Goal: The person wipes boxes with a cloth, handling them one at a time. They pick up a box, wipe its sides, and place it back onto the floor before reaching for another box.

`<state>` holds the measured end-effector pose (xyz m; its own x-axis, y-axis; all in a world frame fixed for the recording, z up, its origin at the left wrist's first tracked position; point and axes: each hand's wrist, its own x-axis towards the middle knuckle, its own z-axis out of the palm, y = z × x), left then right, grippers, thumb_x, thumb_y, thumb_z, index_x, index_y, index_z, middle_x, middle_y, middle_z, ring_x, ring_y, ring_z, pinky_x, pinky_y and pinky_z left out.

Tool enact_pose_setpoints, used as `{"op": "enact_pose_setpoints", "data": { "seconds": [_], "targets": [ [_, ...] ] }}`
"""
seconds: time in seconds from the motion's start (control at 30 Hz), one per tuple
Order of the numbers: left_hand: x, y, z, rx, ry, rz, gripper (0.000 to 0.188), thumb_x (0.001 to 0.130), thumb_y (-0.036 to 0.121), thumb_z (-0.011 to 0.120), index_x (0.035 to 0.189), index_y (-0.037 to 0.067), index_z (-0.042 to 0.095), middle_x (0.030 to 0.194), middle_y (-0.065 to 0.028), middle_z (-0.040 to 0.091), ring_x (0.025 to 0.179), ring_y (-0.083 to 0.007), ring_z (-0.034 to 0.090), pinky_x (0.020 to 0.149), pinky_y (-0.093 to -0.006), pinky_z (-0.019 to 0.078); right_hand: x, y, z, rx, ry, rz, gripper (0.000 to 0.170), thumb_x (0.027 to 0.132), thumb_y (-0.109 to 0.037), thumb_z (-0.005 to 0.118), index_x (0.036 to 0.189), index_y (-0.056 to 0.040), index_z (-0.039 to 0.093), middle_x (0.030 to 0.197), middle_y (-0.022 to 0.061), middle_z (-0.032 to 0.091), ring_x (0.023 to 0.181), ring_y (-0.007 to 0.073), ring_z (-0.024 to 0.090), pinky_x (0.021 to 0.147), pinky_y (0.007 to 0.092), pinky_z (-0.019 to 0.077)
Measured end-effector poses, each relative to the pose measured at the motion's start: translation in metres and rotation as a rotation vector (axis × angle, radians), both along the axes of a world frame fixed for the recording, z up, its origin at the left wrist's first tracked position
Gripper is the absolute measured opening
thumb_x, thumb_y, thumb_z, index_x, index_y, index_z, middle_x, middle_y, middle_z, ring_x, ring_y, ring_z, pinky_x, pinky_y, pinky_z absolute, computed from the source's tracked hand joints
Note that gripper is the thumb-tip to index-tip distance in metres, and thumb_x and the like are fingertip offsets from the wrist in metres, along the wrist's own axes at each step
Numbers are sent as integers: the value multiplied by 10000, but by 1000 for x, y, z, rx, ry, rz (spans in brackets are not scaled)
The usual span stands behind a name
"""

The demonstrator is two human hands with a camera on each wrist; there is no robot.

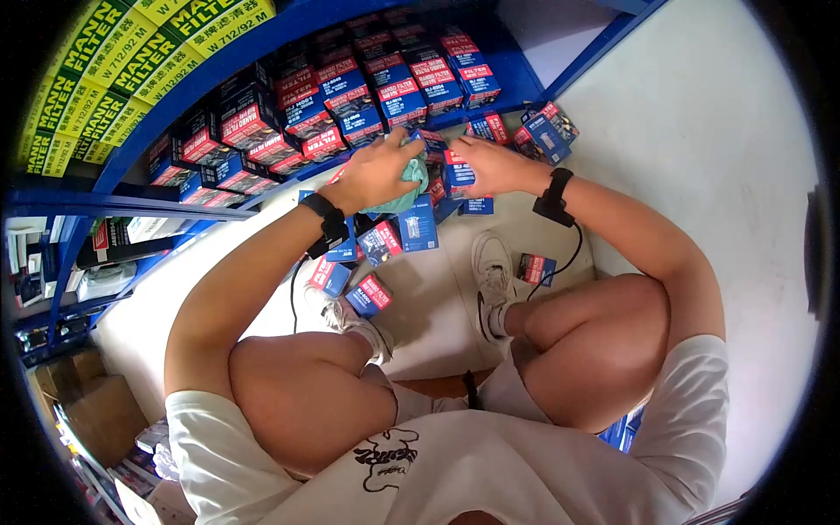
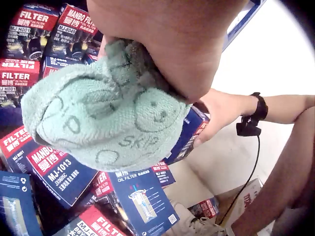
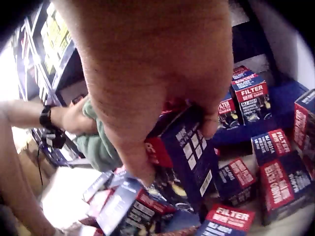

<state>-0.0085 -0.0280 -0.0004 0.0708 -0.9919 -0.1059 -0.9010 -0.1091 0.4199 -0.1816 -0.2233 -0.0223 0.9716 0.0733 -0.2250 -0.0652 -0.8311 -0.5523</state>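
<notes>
The left hand [image 1: 376, 172] holds a green cloth [image 2: 103, 115], its fingers curled onto the bunched top, though the fingertips are mostly hidden; the cloth's lower part hangs loose in folds. The right hand [image 1: 492, 168] grips a red and blue box [image 3: 189, 160] from above, thumb on one side and fingers on the other, pinching it between them. That box is just beside the cloth, in front of the shelf [image 1: 518, 74] and over the loose boxes [image 1: 381, 242]; whether the box and cloth touch, I cannot tell. The loose boxes lie at mixed angles on the floor [image 1: 429, 328], some leaning on others, near the white shoes [image 1: 492, 271]. One, marked MJ-1013 [image 2: 61, 172], is tilted below the cloth in the left wrist view. Rows of similar filter boxes [image 1: 346, 92] are stacked on the shelf, with yellow and green cartons [image 1: 131, 70] above at the left. Each wrist wears a black strap [image 1: 553, 197], and the person's bent knees are either side of the floor between the shoes
</notes>
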Motion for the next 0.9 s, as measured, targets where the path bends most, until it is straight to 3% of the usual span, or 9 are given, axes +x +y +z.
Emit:
{"op": "enact_pose_setpoints", "data": {
  "seconds": [0.13,0.2,0.3,0.6,0.73,0.9],
  "targets": [
    [-1,-1,4,-32,-79,17,586,790,255,752,1299,84,519,1256,-193,514,1075,-419,626,892,-484,542,12,13,15,90,-190,-16,865,663,-269,828,1355,67,431,1277,278,556,1209,421,529,1042,458,440],
    [-1,-1,7,-76,-87,15,577,786,248,756,1284,78,520,1251,-192,515,1068,-414,628,881,-485,545,19,11,17,107,-130,-25,922,663,-316,846,1382,70,418,1278,287,566,1201,427,529,1030,456,443],
    [-4,-3,14,-173,-61,22,541,753,228,780,1201,75,518,1206,-169,520,1033,-408,622,842,-498,541,28,7,9,91,-325,7,862,637,-387,878,1262,69,500,1206,264,590,1156,419,540,1021,452,433],
    [0,-6,24,-190,-85,202,494,766,201,769,1157,45,510,1145,-176,518,1004,-413,608,838,-503,522,37,13,32,107,-380,33,742,679,-331,863,1224,55,541,1173,217,588,1152,382,503,1010,445,430],
    [7,-5,30,-206,-121,158,490,766,199,768,1150,40,508,1130,-184,523,989,-417,612,816,-502,527,41,16,41,91,-280,20,754,681,-325,858,1244,59,534,1209,223,586,1195,389,502,1041,448,419],
    [4,-8,33,-218,-131,64,487,761,196,765,1131,33,493,1130,-191,521,977,-417,613,811,-501,525,44,10,20,100,-449,-20,754,649,-352,871,1212,27,542,1203,222,595,1175,404,521,1026,447,422]
  ]
}}
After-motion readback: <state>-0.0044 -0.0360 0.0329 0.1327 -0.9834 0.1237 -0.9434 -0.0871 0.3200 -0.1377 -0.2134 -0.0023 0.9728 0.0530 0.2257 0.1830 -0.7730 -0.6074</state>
